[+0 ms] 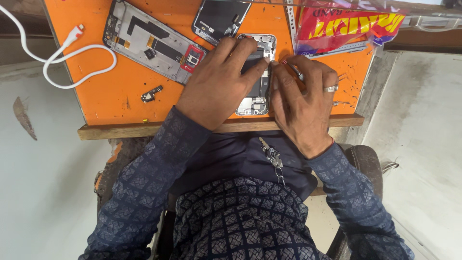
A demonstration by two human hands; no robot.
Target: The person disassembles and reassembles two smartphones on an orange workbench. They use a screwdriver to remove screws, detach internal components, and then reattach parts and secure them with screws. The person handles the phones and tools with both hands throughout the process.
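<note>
An opened phone body lies on the orange work mat, its insides showing. My left hand presses down on it, fingers spread over its upper half. My right hand, with a ring on one finger, rests beside the phone's right edge and pinches a thin tool with a red tip near the phone's upper right side. Much of the phone is hidden under both hands.
A removed phone frame and a dark screen panel lie at the back. A small loose part sits left of my hand. A white cable loops at left; a red-yellow plastic packet at back right. Wooden edge in front.
</note>
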